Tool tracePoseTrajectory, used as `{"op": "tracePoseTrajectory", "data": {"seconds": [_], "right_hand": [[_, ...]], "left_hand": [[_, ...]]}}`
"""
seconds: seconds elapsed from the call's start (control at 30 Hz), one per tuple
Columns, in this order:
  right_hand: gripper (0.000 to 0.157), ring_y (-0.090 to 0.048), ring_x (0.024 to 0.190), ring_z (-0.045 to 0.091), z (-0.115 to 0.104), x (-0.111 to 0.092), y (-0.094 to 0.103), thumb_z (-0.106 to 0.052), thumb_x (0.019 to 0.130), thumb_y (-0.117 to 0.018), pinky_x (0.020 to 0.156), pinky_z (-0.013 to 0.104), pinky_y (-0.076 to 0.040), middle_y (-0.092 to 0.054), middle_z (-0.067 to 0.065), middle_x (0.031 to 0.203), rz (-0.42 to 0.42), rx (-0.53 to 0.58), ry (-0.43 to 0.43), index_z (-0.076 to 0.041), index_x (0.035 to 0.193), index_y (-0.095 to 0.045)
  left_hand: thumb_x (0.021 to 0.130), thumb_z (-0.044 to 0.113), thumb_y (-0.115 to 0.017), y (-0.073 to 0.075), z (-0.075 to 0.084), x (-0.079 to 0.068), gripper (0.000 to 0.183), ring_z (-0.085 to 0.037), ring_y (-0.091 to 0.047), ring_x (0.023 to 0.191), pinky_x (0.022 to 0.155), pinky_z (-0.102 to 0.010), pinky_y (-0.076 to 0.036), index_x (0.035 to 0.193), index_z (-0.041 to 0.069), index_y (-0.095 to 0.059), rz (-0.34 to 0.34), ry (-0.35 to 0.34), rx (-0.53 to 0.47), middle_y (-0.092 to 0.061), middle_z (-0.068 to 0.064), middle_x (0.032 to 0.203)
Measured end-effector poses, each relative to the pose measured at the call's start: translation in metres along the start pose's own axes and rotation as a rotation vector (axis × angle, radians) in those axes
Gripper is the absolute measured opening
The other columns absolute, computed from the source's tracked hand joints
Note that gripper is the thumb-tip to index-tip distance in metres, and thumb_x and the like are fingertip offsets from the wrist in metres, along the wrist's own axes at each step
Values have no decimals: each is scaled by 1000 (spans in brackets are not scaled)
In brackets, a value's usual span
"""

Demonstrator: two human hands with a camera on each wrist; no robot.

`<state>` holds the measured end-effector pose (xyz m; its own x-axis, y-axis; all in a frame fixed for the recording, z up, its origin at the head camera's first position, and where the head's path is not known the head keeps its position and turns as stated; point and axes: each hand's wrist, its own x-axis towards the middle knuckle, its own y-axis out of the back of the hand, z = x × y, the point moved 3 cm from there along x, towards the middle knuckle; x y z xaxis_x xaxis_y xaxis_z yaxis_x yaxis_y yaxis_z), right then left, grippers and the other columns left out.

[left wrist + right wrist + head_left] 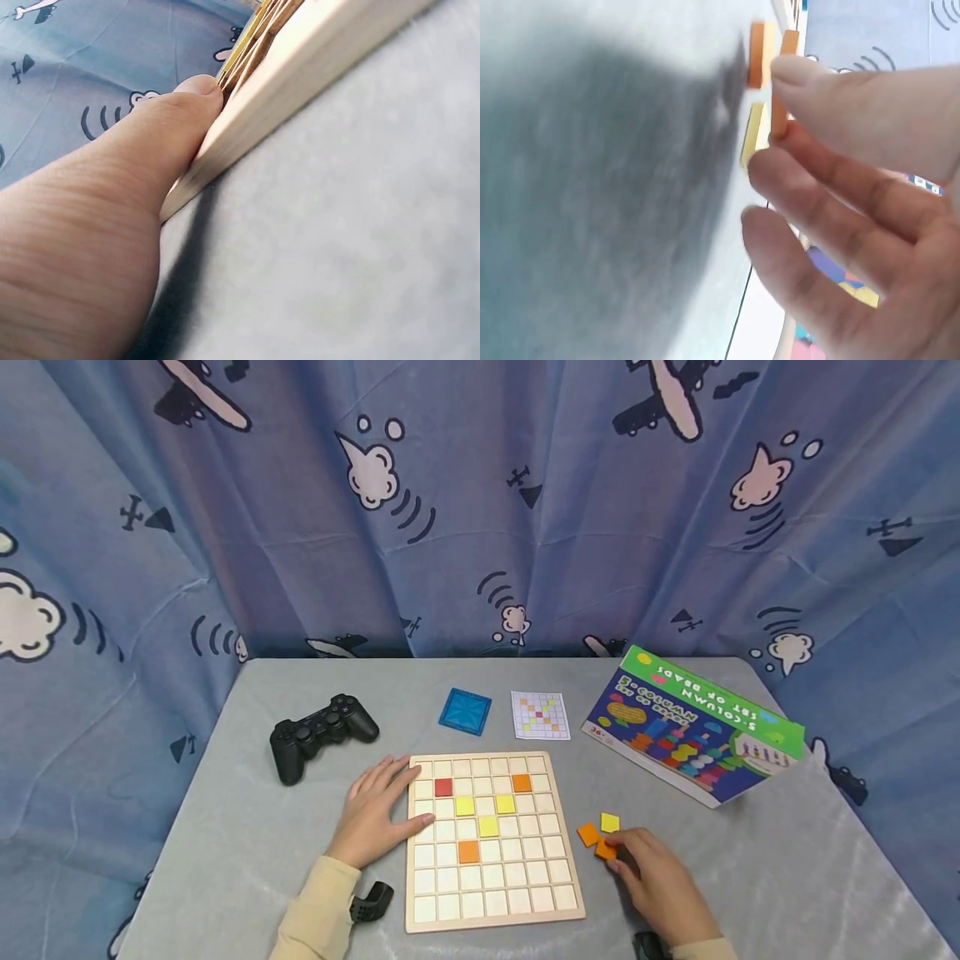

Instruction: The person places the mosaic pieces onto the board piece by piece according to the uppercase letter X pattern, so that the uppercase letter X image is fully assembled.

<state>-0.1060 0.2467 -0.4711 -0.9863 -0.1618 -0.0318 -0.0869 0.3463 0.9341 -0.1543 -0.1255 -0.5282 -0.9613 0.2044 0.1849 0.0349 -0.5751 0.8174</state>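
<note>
Standing beyond 1 pinched tile (779, 116), a box (690, 727) reads "SET OF BEADS".

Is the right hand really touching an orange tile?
Touching. The right wrist view shows it: the right hand pinches an orange tile, with the thumb pressed right against it, no gap between.

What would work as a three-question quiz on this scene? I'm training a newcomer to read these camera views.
1. True or false: the left hand touches the board.
2. The right hand pinches: A, a red tile; B, an orange tile; C, a card.
3. How many yellow tiles lie on the board?

Key: 1. True. 2. B. 3. Three.
</note>
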Motion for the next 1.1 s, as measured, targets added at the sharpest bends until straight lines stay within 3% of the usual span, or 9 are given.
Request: {"op": "tracePoseTrajectory", "data": {"seconds": [0.17, 0.33, 0.57, 1.1], "right_hand": [[20, -62, 92, 13, -10, 2, 0, -8, 82, -75, 82, 39, -55, -64, -3, 98, 25, 12, 78, -16, 98, -66], [24, -59, 86, 4, -24, 7, 1, -5, 78, -78, 75, 29, -55, -61, -11, 94, 81, 23, 245, -21, 90, -64], [22, -57, 82, 1, -47, 18, 4, -5, 80, -76, 67, 23, -53, -61, -10, 94, 116, 72, 445, -19, 89, -62], [13, -55, 80, 2, -77, 28, -21, -11, 85, -72, 70, 22, -52, -61, -9, 98, -30, 122, 573, -18, 93, -63]], "left_hand": [[79, 62, -66, -1, -1, 0, 78, -27, -26, 143, 115, -52, -17, 142, 21, -48, -3, -3, -3, -38, -3, 152], [78, 61, -67, 0, 0, -1, 78, -28, -26, 143, 116, -51, -17, 142, 21, -48, -11, 4, -9, -38, -3, 152], [79, 61, -67, 1, 0, 0, 78, -28, -26, 143, 116, -51, -16, 142, 20, -48, -3, 0, -14, -38, -3, 152], [79, 63, -65, -1, -3, 0, 78, -26, -26, 143, 116, -50, -17, 142, 22, -48, -2, -6, 6, -38, -1, 151]]}}
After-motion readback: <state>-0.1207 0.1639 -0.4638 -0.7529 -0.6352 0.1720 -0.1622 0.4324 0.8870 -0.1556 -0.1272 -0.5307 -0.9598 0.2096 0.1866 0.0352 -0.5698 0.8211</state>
